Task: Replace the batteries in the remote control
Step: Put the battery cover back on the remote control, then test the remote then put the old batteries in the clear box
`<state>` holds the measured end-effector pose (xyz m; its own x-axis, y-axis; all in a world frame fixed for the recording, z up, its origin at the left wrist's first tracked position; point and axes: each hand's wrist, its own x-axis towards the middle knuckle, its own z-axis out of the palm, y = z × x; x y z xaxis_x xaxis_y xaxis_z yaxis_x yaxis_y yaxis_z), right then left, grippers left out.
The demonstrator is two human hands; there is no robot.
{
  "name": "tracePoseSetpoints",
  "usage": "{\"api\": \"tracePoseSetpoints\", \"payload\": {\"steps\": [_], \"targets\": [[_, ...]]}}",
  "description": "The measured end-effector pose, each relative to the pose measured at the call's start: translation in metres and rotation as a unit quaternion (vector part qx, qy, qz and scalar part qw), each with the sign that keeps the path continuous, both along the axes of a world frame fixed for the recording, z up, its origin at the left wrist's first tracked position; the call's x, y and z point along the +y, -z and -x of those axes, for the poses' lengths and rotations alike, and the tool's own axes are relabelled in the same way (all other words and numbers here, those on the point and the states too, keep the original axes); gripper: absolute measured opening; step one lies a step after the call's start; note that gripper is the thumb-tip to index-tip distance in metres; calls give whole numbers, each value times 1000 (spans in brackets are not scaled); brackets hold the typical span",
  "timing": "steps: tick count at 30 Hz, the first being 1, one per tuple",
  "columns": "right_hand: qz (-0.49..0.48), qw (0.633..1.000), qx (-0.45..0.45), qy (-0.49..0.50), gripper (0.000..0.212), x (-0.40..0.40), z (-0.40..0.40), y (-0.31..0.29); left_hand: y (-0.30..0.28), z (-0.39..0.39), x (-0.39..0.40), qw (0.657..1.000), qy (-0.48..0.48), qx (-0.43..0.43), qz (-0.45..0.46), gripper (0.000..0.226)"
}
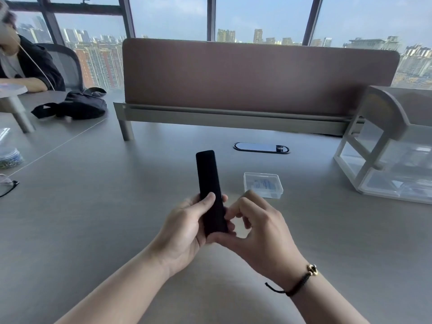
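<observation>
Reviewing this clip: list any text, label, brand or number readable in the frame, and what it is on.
None is readable.
Clear plastic box: blue print on a white label inside, too blurred to read.
Remote control: plain black face, no markings visible.
Clear drawer unit: contents too blurred to tell.

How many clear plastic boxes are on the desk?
2. A small lidded box lies flat just beyond the right hand. A large drawer box stands at the desk's right edge. More may be hidden beyond the frame.
</observation>
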<state>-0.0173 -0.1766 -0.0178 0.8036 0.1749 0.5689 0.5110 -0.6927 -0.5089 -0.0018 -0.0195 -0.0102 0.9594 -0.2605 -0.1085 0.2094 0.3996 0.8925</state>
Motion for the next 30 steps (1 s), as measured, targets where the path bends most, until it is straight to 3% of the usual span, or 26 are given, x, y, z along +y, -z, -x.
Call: {"api": "tracePoseSetpoints", "payload": {"steps": [9, 17, 20, 24, 30], "targets": [[96, 982, -148, -61, 23, 3, -1, 0, -2, 5, -6, 997, 25, 43, 66, 33], [115, 972, -187, -83, 18, 2, -5, 5, 0, 2, -5, 991, 40, 71, 101, 35], [40, 988, -134, -59, 22, 3, -4, 7, 1, 4, -7, 993, 50, 71, 77, 40], [-139, 989, 4, -41, 25, 2, -4, 3, 1, 6, -9, 993, 29, 78, 84, 52], [-372, 904, 210, -37, 11, 2, -8, -3, 3, 9, -9, 998, 46, -22, -46, 27]]}}
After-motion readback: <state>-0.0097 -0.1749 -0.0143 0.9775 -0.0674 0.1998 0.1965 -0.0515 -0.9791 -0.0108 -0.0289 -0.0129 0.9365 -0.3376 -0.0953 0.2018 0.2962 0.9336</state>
